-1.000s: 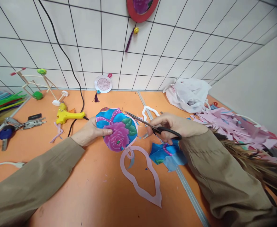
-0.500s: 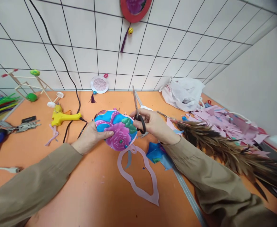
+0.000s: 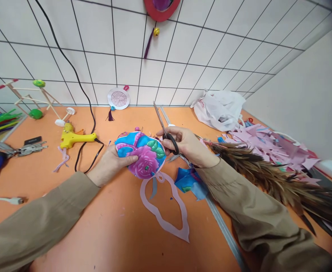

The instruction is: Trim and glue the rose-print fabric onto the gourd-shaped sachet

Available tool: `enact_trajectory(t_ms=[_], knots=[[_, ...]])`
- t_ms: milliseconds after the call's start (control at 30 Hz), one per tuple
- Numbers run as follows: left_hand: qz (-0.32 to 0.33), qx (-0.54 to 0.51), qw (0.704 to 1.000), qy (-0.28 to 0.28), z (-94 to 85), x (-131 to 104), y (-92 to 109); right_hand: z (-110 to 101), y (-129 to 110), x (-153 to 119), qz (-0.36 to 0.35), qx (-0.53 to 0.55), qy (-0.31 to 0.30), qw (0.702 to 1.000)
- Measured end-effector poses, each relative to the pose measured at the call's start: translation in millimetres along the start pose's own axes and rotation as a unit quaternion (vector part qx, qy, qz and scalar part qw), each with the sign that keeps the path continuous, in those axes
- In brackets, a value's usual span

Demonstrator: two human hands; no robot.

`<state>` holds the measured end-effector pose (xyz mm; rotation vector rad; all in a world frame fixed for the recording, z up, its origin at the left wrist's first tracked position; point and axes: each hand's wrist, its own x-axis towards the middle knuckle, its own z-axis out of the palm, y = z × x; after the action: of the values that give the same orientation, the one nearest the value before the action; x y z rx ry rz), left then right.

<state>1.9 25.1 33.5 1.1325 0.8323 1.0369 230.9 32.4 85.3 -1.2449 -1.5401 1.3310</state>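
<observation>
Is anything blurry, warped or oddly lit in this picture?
In the head view, the flowered cloth and scissors look fairly crisp; the brown feathers smear toward the right edge; the grid lines on the white wall splay outward; the orange table darkens toward the bottom; the top right corner is dark.

The left hand (image 3: 111,164) is near the middle of the scene, its thumb (image 3: 128,161) extended to the right on top, the other fingers hidden underneath in a pinch. The left forearm (image 3: 55,202), sleeved in brown, slants in from the near left. To the right, and slightly farther, the right hand (image 3: 188,146) has its fingers (image 3: 174,130) bent in a grip. The right forearm (image 3: 239,192), likewise sleeved, reaches in from the near right.
</observation>
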Motion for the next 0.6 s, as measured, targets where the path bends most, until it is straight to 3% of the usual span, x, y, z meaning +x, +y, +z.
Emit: enact_trajectory(t_ms=[333, 467, 600], knots=[[0.024, -0.029, 0.999, -0.007, 2.9, 1.4, 0.7, 13.5, 12.5, 2.5, 0.018, 0.012, -0.007, 1.0], [-0.001, -0.026, 1.0, -0.007, 0.3, 1.0, -2.8, 14.5, 17.5, 3.8, 0.02, 0.025, -0.013, 0.999], [-0.023, -0.048, 0.997, -0.047, -2.6, -0.9, -2.0, 12.6, 15.9, 3.6, 0.027, 0.036, -0.018, 0.999]])
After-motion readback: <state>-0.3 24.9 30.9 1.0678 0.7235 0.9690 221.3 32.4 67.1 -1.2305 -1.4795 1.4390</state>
